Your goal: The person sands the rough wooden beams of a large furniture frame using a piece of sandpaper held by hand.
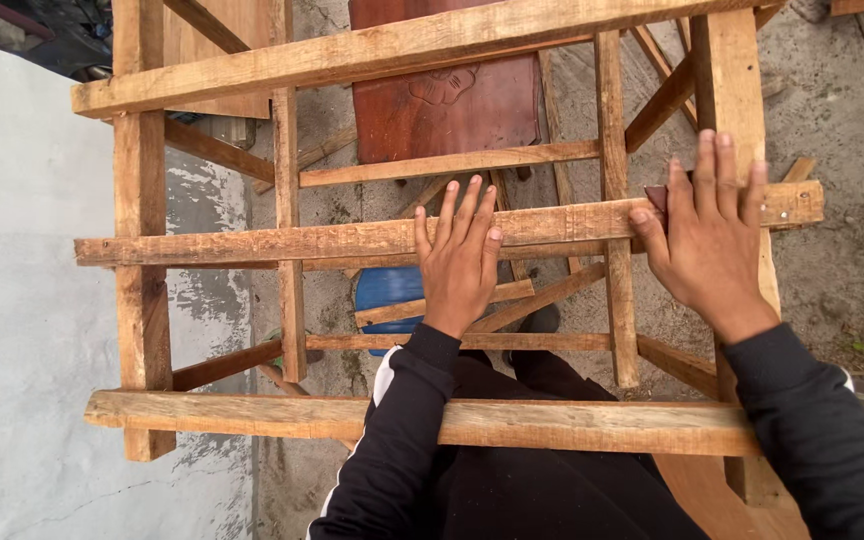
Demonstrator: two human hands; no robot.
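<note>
Wooden frame (352,240) of rough, unplaned slats fills the view, standing on bare ground beside a pale wall (22,300), seen from straight above. Its middle cross-slat (542,222) runs from the frame's left edge to its right edge, and both hands are on it. The left hand (457,262) lies flat and released, fingers spread, palm pressing the slat near its middle and gripping nothing. The right hand (709,235) lies over the right end of the same slat, where it crosses an upright post (730,90); its fingers are extended rather than clenched, and a small dark reddish piece (656,196) shows just beyond the thumb. Whether the hand pinches that piece or only covers it I cannot tell.

Judging from this, good work here means keeping the left palm firmly down so the slat cannot shift, while the right hand stays squarely on the joint with fingertips clear of splintery edges.

Below the frame, a blue rounded container (384,290) sits on the ground, and a reddish-brown carved panel (452,105) lies toward the far edge. Loose slats and diagonal braces (542,298) cross underneath. The near rail (252,415) runs under both dark sleeves, close against the person's body, which limits how far the arms can swing.
</note>
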